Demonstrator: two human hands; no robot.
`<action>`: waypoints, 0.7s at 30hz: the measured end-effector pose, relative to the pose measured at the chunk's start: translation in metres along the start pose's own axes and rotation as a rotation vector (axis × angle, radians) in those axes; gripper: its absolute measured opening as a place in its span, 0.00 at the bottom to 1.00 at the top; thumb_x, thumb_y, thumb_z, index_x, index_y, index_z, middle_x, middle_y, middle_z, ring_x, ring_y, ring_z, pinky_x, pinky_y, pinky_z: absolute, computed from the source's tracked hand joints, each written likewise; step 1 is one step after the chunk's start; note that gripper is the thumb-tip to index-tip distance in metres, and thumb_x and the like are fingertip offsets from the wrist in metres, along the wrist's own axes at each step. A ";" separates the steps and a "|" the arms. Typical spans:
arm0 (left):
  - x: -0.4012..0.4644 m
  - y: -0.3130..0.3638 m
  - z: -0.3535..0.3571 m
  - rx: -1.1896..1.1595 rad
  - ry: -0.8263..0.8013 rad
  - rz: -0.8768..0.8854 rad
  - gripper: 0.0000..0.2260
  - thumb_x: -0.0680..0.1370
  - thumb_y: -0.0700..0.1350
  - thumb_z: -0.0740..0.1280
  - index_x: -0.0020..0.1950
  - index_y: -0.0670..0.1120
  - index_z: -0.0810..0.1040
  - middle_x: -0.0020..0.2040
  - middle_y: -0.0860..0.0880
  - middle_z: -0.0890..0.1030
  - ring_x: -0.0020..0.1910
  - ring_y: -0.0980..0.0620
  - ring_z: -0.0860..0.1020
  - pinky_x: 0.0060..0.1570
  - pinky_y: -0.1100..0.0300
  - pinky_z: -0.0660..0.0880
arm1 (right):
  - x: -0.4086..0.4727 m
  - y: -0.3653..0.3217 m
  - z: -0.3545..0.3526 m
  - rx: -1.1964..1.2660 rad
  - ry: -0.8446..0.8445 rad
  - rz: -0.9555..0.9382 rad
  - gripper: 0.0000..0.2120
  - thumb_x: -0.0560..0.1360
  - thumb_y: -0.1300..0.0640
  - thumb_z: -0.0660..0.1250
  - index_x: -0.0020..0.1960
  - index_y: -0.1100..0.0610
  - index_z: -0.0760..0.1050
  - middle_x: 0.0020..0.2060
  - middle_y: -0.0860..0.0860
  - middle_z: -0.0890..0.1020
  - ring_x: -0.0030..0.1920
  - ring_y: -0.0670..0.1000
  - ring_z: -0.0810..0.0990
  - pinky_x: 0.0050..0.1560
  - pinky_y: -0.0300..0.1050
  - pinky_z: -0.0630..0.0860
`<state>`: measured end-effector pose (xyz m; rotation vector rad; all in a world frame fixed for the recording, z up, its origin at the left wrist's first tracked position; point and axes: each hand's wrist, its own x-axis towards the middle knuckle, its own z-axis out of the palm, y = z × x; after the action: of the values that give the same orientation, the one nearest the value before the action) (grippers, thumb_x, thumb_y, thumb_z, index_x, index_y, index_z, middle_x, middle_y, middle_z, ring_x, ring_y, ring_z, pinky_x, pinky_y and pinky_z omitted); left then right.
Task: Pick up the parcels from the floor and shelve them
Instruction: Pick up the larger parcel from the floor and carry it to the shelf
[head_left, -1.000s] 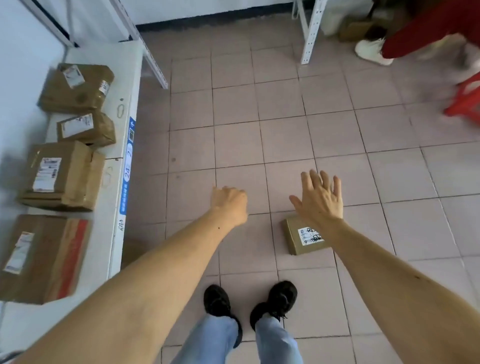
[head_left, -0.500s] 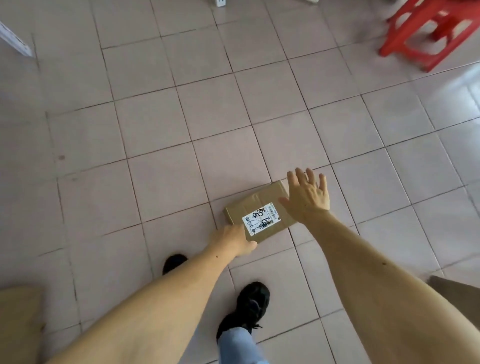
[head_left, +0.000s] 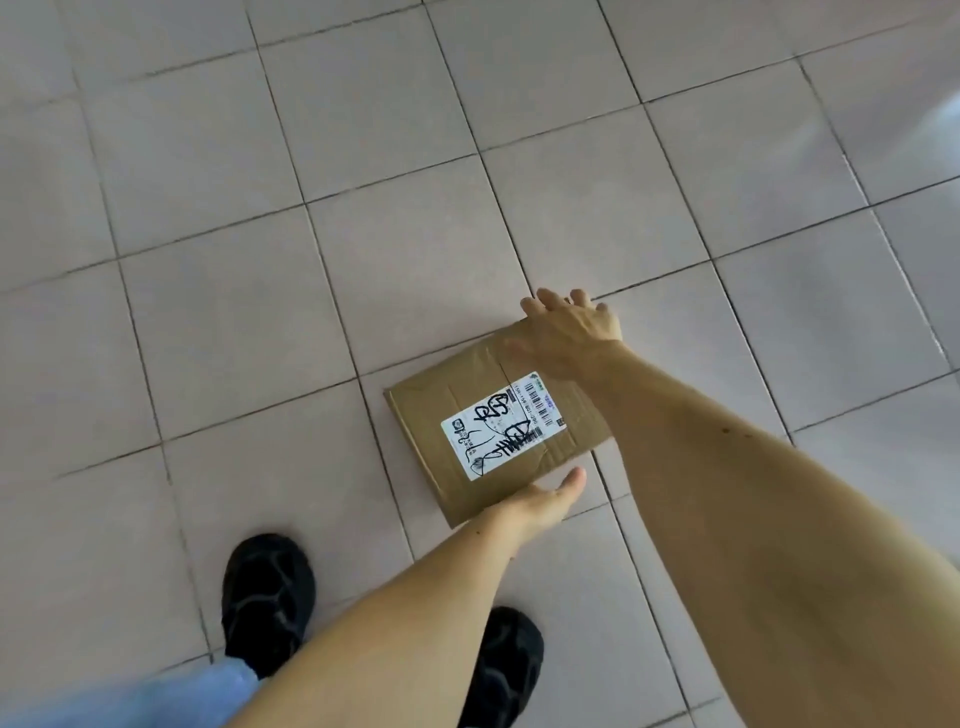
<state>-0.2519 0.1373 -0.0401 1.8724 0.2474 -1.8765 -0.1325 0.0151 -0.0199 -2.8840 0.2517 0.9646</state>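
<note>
A flat brown cardboard parcel (head_left: 431, 410) with a white shipping label and black scribbles lies on the tiled floor (head_left: 234, 312). My right hand (head_left: 571, 338) reaches over its far corner with the fingers spread, curling past the far edge. My left hand (head_left: 540, 501) is at the near edge, thumb stretched along it, while the other fingers are hidden below the palm. The parcel rests flat on the tiles. No shelf is in view.
My two black shoes (head_left: 267, 597) (head_left: 504, 665) stand on the tiles just short of the parcel, with a blue trouser leg (head_left: 130, 696) at the bottom left. Pale square tiles with dark joints surround the parcel on all sides.
The view has dropped closer to the parcel. My right hand moved onto its far corner and my left hand slid along to its near edge. The red stool has left the view.
</note>
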 end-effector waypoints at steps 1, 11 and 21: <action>0.011 0.000 0.000 -0.021 0.011 0.009 0.55 0.57 0.84 0.48 0.79 0.58 0.53 0.80 0.51 0.56 0.77 0.42 0.58 0.71 0.40 0.61 | 0.008 0.002 0.004 0.002 -0.006 -0.002 0.31 0.76 0.32 0.51 0.71 0.50 0.65 0.68 0.49 0.71 0.69 0.58 0.66 0.60 0.56 0.67; 0.015 0.002 -0.041 -0.352 0.041 0.002 0.43 0.73 0.75 0.49 0.81 0.51 0.47 0.81 0.49 0.47 0.79 0.43 0.50 0.73 0.40 0.53 | 0.027 0.023 0.009 0.031 -0.071 0.104 0.39 0.73 0.26 0.47 0.69 0.53 0.69 0.67 0.58 0.72 0.68 0.62 0.67 0.61 0.59 0.67; -0.002 -0.017 -0.107 -0.527 0.172 0.014 0.61 0.48 0.77 0.69 0.77 0.53 0.59 0.76 0.50 0.66 0.70 0.41 0.70 0.61 0.32 0.68 | 0.007 0.019 0.041 0.532 -0.249 0.190 0.30 0.75 0.32 0.56 0.60 0.58 0.62 0.61 0.58 0.77 0.51 0.57 0.75 0.49 0.54 0.72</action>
<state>-0.1646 0.2002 -0.0472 1.6519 0.7089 -1.4539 -0.1546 0.0014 -0.0575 -2.2670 0.6571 1.0751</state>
